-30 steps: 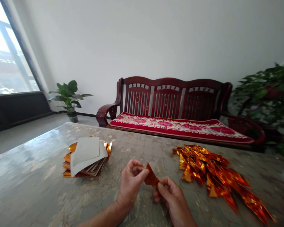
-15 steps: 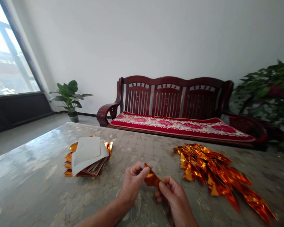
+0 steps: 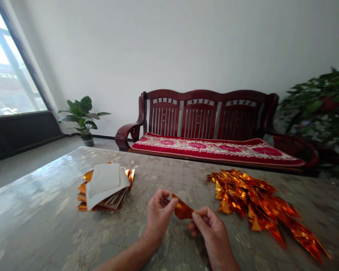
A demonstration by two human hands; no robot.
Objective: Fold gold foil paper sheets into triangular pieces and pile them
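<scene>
Both of my hands pinch a small folded piece of shiny orange-gold foil paper just above the table. My left hand grips its left end between thumb and fingers. Its right end is held by my right hand. A stack of flat gold foil sheets, white backs showing on top, lies to the left of my hands. To the right lies a pile of folded gold foil pieces.
The table has a glossy patterned top. Behind it stands a dark red wooden bench with a red floral cushion. A potted plant is on the floor at left, a leafy plant at right. A window is far left.
The foil piece has turned from pointing upward to lying flatter between my hands. My right hand has shifted slightly right and pulled the piece longer. The view barely moved.
</scene>
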